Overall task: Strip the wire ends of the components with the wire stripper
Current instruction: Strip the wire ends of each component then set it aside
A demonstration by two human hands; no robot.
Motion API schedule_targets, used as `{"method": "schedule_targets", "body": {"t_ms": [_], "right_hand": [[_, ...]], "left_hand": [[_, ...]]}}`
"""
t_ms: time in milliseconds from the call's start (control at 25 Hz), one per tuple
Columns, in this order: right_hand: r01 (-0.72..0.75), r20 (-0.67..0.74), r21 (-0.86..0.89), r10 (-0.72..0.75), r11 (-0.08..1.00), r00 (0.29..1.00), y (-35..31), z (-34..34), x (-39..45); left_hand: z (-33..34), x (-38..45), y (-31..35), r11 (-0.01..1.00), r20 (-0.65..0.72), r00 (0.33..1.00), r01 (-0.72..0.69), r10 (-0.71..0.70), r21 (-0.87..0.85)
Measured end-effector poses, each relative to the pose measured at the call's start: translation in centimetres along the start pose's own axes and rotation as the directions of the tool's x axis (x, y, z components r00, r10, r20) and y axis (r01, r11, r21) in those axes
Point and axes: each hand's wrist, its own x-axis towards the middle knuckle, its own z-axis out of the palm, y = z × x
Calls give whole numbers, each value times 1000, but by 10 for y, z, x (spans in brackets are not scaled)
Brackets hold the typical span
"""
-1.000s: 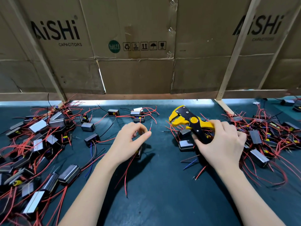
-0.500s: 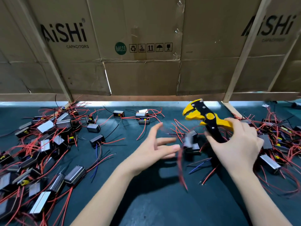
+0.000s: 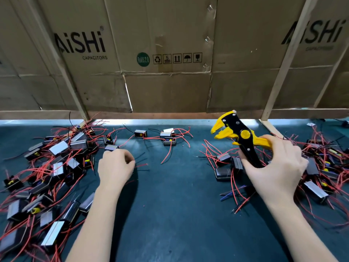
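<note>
Fingers of the left hand (image 3: 115,167) curl over the small black wired components (image 3: 62,167), which look light and limp-leaded; right hand (image 3: 273,167) grips the yellow-and-black wire stripper (image 3: 238,137).

Even overhead light; bright glare strip along the mat's (image 3: 170,214) far edge; wide-angle bowing and softness at edges.

Left hand (image 3: 115,167) curled, lowered (knuckles up); right hand (image 3: 273,165) raised, gripping.
</note>
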Motion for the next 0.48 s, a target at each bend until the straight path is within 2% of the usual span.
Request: {"method": "schedule_targets", "body": {"t_ms": [160,280,480], "right_hand": [[81,8,-38,-80,996,997,1,3,-3],[105,11,-46,-105,993,994,1,6,-5],[112,44,-46,-110,993,993,0,6,-7]], "left_hand": [[7,1,0,1000,-62,998,-7,5,-24],[10,3,-2,999,-44,999,-24,22,-48],[12,7,-3,981,2,982,-188,188,39]]}}
